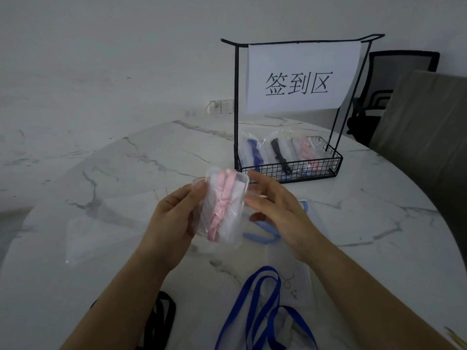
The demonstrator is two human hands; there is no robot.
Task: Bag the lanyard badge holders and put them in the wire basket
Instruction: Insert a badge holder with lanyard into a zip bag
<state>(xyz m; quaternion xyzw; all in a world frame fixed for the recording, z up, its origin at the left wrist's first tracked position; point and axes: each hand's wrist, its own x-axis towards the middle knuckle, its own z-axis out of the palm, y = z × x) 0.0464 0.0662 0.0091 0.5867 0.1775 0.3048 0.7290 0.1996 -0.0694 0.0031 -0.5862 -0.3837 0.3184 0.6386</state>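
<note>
Left hand (174,218) grips the bagged pink badge holder (222,208); right hand (275,213), fingers nearly straight, touches its 3 o'clock edge.

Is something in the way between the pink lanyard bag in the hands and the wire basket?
Nothing visible. The table between the bag, gripped by the left hand, and the basket is bare. The basket's front wall is low, and the sign hangs well above it. Other bags lie inside.
</note>
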